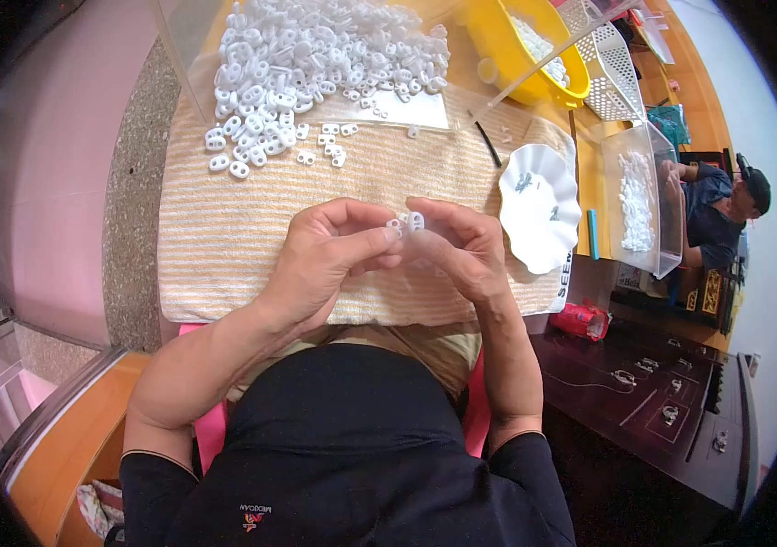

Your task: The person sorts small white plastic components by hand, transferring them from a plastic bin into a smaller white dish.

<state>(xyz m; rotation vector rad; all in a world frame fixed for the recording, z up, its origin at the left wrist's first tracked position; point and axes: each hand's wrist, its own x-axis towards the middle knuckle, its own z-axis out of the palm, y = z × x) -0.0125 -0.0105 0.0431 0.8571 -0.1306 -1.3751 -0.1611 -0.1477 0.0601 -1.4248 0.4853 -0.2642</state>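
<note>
My left hand (329, 251) pinches a small white plastic piece with holes (395, 224) between thumb and fingers. Close beside it, my right hand (466, 246) grips a white oval two-holed plastic piece (417, 221). The two pieces are almost together; whether they touch I cannot tell. Both hands are over the near part of a striped towel (252, 219). Beyond them lies a big heap of white oval two-holed pieces (306, 68). Several squarish white two-holed pieces (329, 141) are scattered at the heap's near edge.
Right of my hands is a white scalloped dish (534, 246) with small dark bits. A black stick-like tool (488, 144), a yellow basin (521, 87) and a blue stick (593, 234) lie around it. Another person (721, 205) sits by a clear bin (667, 232) of white pieces.
</note>
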